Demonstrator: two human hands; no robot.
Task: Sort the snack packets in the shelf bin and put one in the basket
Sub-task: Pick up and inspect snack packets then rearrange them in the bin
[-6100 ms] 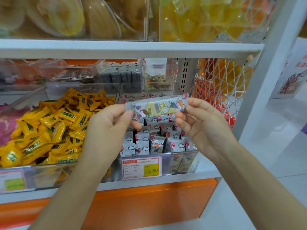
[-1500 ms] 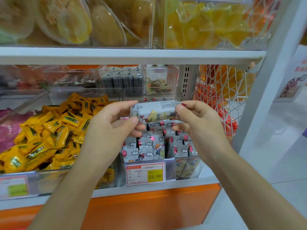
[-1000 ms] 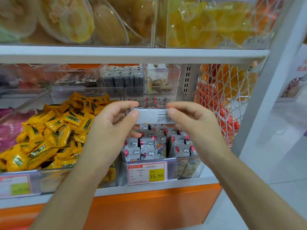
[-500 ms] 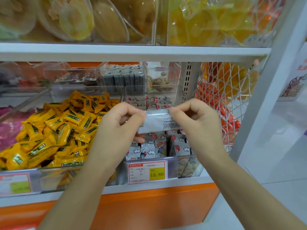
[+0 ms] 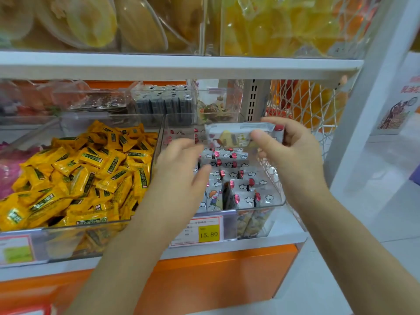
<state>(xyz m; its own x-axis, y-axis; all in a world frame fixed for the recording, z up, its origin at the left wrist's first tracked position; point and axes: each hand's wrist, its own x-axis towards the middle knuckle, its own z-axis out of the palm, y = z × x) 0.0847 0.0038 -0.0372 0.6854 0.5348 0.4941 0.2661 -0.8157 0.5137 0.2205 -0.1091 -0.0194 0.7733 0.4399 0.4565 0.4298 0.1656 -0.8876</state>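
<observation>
Head view of a shop shelf. The right hand (image 5: 293, 155) pinches the right end of one snack packet (image 5: 234, 136), thumb on its front and the other fingers (image 5: 276, 123) behind it. The packet lies level, raised above the rear half of the clear shelf bin (image 5: 261, 204) and apart from the stock below. The left hand (image 5: 179, 171) hovers over the left side of the same bin, fingers loosely extended and gripping nothing. Motion blur hides whether its fingers touch the contents. Inside the bin, matching grey packets (image 5: 241, 189) with cloud and red prints stand on edge in rows. A price label (image 5: 197, 231) reading 15.80 is fixed to the bin's front wall. The neighbouring bin on the left holds a heap of yellow packets (image 5: 86, 173). A white shelf board (image 5: 181, 64) runs above both bins and carries clear containers of yellow snacks.
</observation>
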